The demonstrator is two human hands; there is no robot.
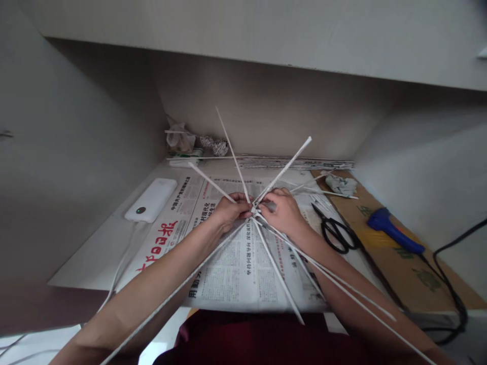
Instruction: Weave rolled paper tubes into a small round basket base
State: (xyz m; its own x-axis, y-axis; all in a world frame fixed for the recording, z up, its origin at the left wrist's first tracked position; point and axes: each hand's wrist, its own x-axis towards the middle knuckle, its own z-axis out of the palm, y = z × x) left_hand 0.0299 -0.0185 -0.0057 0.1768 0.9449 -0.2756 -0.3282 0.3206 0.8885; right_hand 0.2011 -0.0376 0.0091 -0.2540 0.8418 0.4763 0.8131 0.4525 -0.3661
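Thin white rolled-paper sticks (283, 169) radiate like spokes from a small woven centre (255, 209) held just above the newspaper (232, 279). My left hand (232, 210) is closed, its thumb and fingers pinching the left side of that centre. On the other side, my right hand (281, 209) pinches where the sticks cross, fingers curled. Several sticks point away from me; others run down toward my body, and two long ones pass over my right forearm. One long stick stretches along my left forearm. My fingers partly hide the crossing.
Black-handled scissors (337, 234) lie right of my right hand. Beyond them, a blue corded tool like a glue gun (395, 230) rests on cardboard (395, 276). A white power bank (151, 200) with a cable sits left. Paper sticks (292, 162) line the back wall; a shelf overhangs.
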